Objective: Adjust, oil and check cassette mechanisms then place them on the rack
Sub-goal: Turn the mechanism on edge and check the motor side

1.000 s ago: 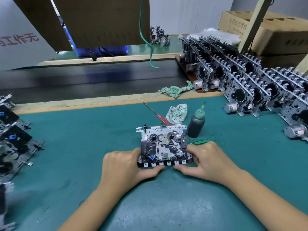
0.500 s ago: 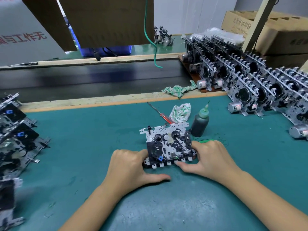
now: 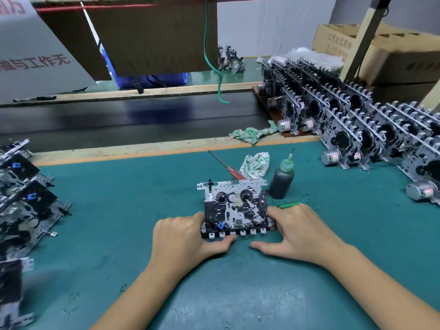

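Observation:
A cassette mechanism (image 3: 234, 207), a silver plate with black parts and a row of keys along its near edge, lies flat on the green mat (image 3: 119, 210). My left hand (image 3: 184, 236) grips its left side, fingers curled at the edge and thumb under the key row. At the right side my right hand (image 3: 295, 232) holds the mechanism with its fingers, while the thumb lies on the mat apart from the keys. Rows of upright mechanisms stand on the rack (image 3: 345, 120) at the right.
A dark oil bottle with a green nozzle (image 3: 282, 178), a red-handled screwdriver (image 3: 229, 168), a green stick (image 3: 289, 205) and a rag (image 3: 256, 163) lie just behind the mechanism. More mechanisms are stacked at the left edge (image 3: 21, 198). A black conveyor belt (image 3: 142, 120) runs behind the mat.
The hands stay at the mechanism's two sides. My right thumb has come off the key row and now lies on the mat. My left thumb has moved back under the keys.

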Demonstrator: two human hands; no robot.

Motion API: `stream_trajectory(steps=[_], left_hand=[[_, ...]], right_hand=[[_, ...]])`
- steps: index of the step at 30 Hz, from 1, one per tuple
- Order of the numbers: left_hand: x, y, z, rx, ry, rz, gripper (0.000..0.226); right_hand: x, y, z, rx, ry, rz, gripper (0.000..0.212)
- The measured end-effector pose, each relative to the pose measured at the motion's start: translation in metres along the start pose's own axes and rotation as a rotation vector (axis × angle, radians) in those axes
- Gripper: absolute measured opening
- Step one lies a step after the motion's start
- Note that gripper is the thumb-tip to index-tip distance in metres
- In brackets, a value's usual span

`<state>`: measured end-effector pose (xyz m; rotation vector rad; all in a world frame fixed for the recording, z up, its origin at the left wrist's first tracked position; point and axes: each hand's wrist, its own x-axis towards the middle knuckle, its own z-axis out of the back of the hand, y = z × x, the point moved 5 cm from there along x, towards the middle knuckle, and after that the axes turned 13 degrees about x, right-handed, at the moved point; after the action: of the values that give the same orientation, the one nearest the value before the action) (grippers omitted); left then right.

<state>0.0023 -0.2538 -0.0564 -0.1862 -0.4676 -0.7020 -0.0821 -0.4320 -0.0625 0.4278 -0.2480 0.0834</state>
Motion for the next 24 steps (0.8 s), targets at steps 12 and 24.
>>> stream_trajectory(steps=[12,24], left_hand=[[0.003,0.002,0.000,-0.056,0.012,-0.068,0.064],[0.018,0.027,0.020,-0.579,-0.062,0.359,0.071]], right_hand=[[-0.001,0.001,-0.001,0.012,-0.105,-0.056,0.050],[0.014,0.020,0.019,0.888,-0.175,-0.323,0.057]])
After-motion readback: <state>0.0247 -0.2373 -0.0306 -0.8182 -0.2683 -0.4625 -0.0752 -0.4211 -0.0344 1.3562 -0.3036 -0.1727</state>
